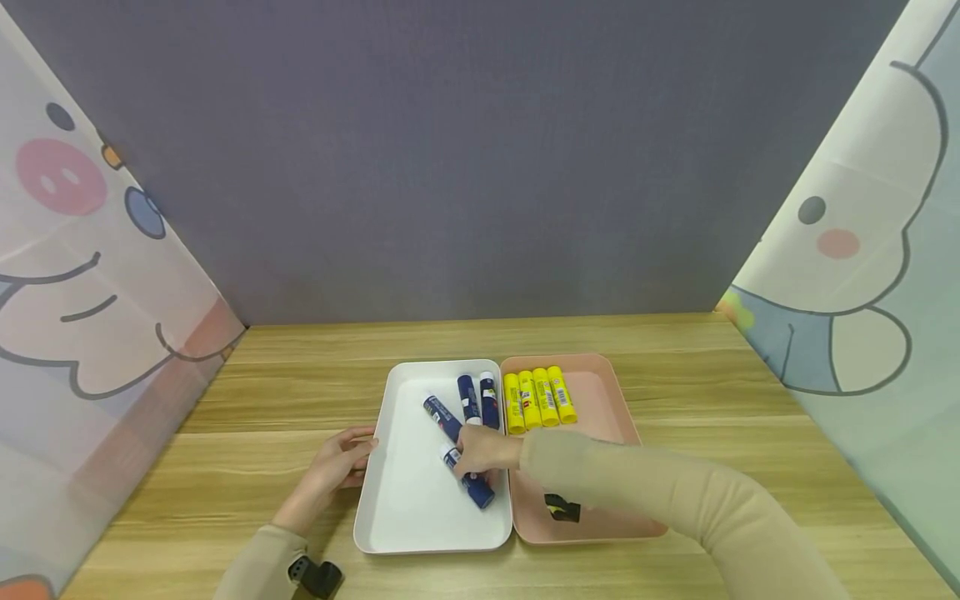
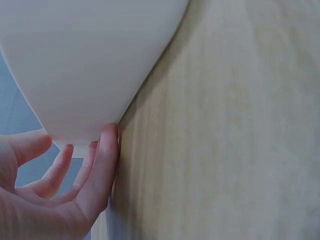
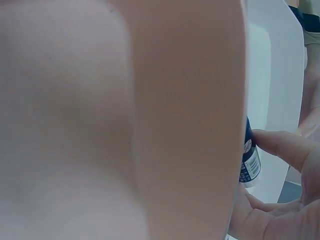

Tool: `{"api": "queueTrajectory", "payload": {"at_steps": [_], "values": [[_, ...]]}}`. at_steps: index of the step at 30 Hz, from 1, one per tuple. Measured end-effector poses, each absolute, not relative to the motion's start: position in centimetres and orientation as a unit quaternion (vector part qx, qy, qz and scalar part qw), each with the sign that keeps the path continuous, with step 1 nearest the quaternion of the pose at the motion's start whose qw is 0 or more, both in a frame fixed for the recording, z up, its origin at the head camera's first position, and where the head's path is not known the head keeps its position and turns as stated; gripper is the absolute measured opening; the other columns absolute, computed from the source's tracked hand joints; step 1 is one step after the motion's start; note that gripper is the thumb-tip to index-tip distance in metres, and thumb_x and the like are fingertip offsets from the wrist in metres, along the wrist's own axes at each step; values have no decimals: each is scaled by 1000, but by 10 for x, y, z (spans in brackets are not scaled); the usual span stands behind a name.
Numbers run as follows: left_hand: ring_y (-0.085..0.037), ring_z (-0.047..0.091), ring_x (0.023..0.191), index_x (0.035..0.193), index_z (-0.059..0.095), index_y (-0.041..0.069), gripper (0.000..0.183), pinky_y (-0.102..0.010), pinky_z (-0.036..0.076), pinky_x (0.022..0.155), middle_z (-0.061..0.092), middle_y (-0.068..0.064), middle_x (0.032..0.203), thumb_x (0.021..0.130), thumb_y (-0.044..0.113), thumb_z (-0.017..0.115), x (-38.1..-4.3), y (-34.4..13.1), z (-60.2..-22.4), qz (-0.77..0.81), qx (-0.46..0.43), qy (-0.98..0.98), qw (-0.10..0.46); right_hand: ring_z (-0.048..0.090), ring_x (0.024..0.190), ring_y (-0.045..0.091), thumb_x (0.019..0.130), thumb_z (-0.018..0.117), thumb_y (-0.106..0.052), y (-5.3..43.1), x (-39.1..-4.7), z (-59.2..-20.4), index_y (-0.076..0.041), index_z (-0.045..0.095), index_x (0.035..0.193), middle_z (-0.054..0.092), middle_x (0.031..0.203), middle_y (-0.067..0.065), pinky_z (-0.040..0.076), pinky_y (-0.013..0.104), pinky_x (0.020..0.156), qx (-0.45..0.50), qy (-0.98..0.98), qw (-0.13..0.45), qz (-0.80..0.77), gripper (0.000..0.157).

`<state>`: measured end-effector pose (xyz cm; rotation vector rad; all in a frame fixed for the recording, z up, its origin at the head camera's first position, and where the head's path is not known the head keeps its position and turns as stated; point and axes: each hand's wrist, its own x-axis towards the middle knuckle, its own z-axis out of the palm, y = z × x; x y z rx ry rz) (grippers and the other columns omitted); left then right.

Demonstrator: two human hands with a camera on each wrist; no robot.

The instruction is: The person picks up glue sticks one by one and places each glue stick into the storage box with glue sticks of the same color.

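In the head view, my right hand [image 1: 483, 450] reaches into the white tray [image 1: 405, 525] and grips a dark blue glue stick [image 1: 478, 490], which lies slanted. Thumb and fingers stand either side of that glue stick [image 3: 251, 165] in the right wrist view; the pink wall hides part of it. Several other blue glue sticks lie in this tray, one slanted [image 1: 442, 417] and two near its right wall [image 1: 489, 400]. My left hand [image 1: 333, 467] rests on the table with its fingertips against the tray's left side. In the left wrist view its fingers [image 2: 107, 150] touch the outer wall.
A pink tray [image 1: 600, 400] adjoins the white one on the right. Several yellow glue sticks [image 1: 546, 396] lie in a row at its back left. My right forearm [image 1: 637, 475] crosses over it. Wooden table [image 1: 315, 358] surrounds both; a grey panel [image 1: 480, 167] stands behind.
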<state>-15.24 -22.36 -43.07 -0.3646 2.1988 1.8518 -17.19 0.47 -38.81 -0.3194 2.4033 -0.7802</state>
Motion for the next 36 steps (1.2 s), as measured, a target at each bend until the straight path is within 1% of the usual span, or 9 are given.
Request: {"api": "queueTrajectory", "payload": {"at_steps": [8,15,18,22,24,28,31,36], "values": [[-16,62,71,123,41,-6,41,-34,52,62,57,-13,96,88,11,53,-153,-224,-431,637,-124,751,123,57,48,20,73,67,-4,5,-171,-386,-1,55,71,55,61,10,51,32,49,-115,897,301,-302,13],[-17,62,72,123,41,-6,41,-35,52,63,55,-16,100,88,12,52,-152,-224,-431,633,-122,754,125,59,48,22,74,65,-3,7,-174,-385,0,57,64,56,55,9,51,30,48,-119,905,283,-295,13],[-17,62,72,123,41,-6,41,-35,52,63,55,-15,99,88,12,53,-152,-224,-431,634,-122,753,126,59,53,22,75,65,-4,9,-174,-382,2,59,73,55,60,8,50,29,49,-125,907,269,-299,8],[-16,62,71,123,40,-6,41,-34,52,62,57,-12,97,88,12,52,-153,-224,-430,636,-121,751,127,56,59,21,75,65,-4,12,-174,-376,2,56,89,52,73,7,50,31,53,-130,904,260,-315,18],[-15,62,70,123,40,-6,41,-34,52,62,58,-11,95,88,12,52,-153,-224,-430,636,-121,751,127,55,61,21,75,65,-4,14,-174,-374,1,55,91,51,77,7,51,32,54,-132,901,259,-322,19],[-15,62,70,122,41,-7,41,-34,52,62,58,-11,94,88,11,53,-153,-224,-431,636,-119,752,125,57,63,22,74,67,-5,20,-173,-370,-1,57,88,51,81,7,51,32,53,-139,898,251,-335,18],[-15,61,71,123,41,-7,42,-34,51,63,57,-12,96,88,13,53,-153,-225,-431,632,-112,757,125,59,62,24,75,66,-6,26,-173,-368,-2,59,87,53,77,6,51,32,51,-151,894,243,-344,16],[-15,61,71,122,40,-8,44,-34,51,63,56,-13,96,88,15,53,-153,-224,-429,621,-99,768,120,59,59,26,77,63,-4,40,-174,-363,-1,60,91,52,61,5,48,28,47,-174,888,232,-356,15]]}}
